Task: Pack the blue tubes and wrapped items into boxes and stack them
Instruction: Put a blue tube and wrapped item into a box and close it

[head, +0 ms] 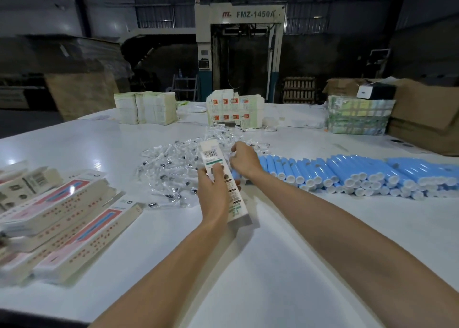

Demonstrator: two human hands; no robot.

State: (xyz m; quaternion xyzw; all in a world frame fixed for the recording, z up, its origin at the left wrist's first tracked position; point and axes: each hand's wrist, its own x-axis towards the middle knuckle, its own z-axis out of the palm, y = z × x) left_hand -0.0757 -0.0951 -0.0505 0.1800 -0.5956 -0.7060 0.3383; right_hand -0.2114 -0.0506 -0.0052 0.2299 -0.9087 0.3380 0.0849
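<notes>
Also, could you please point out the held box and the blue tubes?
held box (210, 153): head view, on the barcode label near its far end.
blue tubes (347, 168): head view, on a tube's blue side, mid-row.

Pale machine marked FMZ-1450A (238, 14), brown cartons (427, 109) far right, perhaps a stepladder (186, 85)

Blue tubes (347, 173) rowed at right, clear-wrapped items (173, 168) heaped centre, boxes (62, 216) piled left
</notes>
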